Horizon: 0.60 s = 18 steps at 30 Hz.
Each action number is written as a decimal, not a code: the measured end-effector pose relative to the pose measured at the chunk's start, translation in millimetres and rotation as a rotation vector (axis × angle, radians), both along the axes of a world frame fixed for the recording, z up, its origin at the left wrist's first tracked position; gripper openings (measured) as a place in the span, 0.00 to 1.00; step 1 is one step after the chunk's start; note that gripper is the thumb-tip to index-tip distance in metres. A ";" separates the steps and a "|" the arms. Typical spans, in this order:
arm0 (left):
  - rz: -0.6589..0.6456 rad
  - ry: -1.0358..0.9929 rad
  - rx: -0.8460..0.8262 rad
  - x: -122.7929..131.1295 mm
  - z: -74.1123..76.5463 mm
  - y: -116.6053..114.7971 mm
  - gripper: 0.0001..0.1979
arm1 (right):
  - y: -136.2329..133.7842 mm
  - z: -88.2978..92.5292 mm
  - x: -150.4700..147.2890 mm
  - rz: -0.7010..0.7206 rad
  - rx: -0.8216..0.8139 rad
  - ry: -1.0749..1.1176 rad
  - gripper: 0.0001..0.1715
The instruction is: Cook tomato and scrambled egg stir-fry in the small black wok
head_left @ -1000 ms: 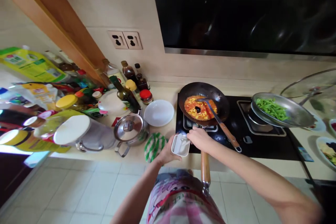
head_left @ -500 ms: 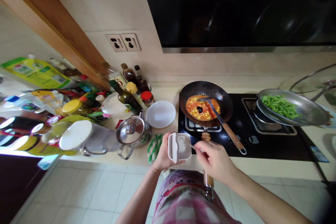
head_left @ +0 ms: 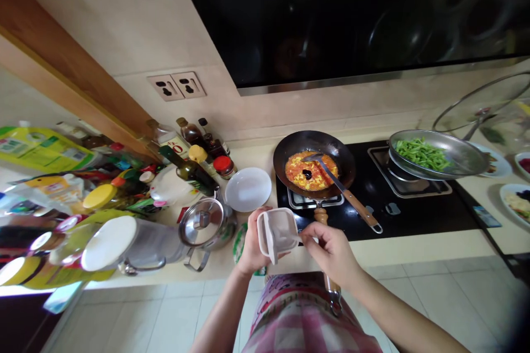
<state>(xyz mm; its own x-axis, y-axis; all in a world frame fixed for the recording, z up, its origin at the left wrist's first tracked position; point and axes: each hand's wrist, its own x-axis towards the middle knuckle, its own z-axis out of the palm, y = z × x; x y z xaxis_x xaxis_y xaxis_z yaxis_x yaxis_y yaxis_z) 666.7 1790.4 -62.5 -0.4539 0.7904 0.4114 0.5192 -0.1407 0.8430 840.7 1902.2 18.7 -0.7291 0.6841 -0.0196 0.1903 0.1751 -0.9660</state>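
My left hand (head_left: 250, 248) is wrapped round a white seasoning box (head_left: 285, 226) whose lid stands up. Between the pinched fingers of my right hand (head_left: 333, 253) is the handle of a small pale spoon (head_left: 296, 237); its bowl dips into the box and is hard to make out. Beyond my hands, a black wok (head_left: 344, 150) sits on the left burner. It contains tomato and egg (head_left: 295, 176) with a dark blob on top. A wooden-handled spatula (head_left: 358, 207) rests in the wok, its handle sticking out over the cooktop.
Green beans (head_left: 422, 153) lie in a tilted steel pan (head_left: 467, 161) over the right burner. Left of the wok are a white plate (head_left: 248, 187), a lidded steel pot (head_left: 202, 223) and crowded bottles (head_left: 188, 171). The range hood (head_left: 331, 16) hangs above. Filled plates stand far right.
My view has turned a little to the right, showing more plates there. My left hand still holds the box, and my right hand still keeps the spoon at it.
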 end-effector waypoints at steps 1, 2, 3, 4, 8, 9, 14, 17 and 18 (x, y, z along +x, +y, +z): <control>-0.003 -0.006 -0.005 -0.3 0.4 1.1 0.47 | -0.3 -0.3 1.1 -0.020 -0.027 0.004 0.10; -0.005 -0.016 -0.012 -0.5 0.7 2.2 0.47 | -0.5 -0.2 2.9 -0.036 -0.046 0.007 0.11; -0.008 -0.024 -0.018 -0.8 1.0 3.4 0.46 | -0.7 0.1 5.1 -0.051 -0.058 0.011 0.11; -0.009 -0.032 -0.024 -1.0 1.1 4.6 0.45 | -0.9 0.7 7.7 -0.064 -0.063 0.016 0.12; -0.005 -0.023 -0.035 -1.3 0.2 10.5 0.45 | 0.3 1.3 19.0 -0.111 -0.058 0.050 0.14; 0.000 -0.014 -0.037 -1.0 -0.1 12.1 0.45 | 1.3 0.6 21.4 -0.123 -0.064 0.060 0.15; 0.007 -0.044 -0.068 2.2 -0.1 19.7 0.46 | 10.4 -8.7 28.8 -0.188 -0.224 0.118 0.20; 0.014 -0.093 -0.088 3.5 -0.7 23.8 0.48 | 16.1 -17.7 30.3 -0.215 -0.290 0.169 0.20; 0.019 -0.105 -0.089 3.6 -1.4 25.2 0.49 | 17.8 -20.6 30.3 -0.223 -0.306 0.187 0.20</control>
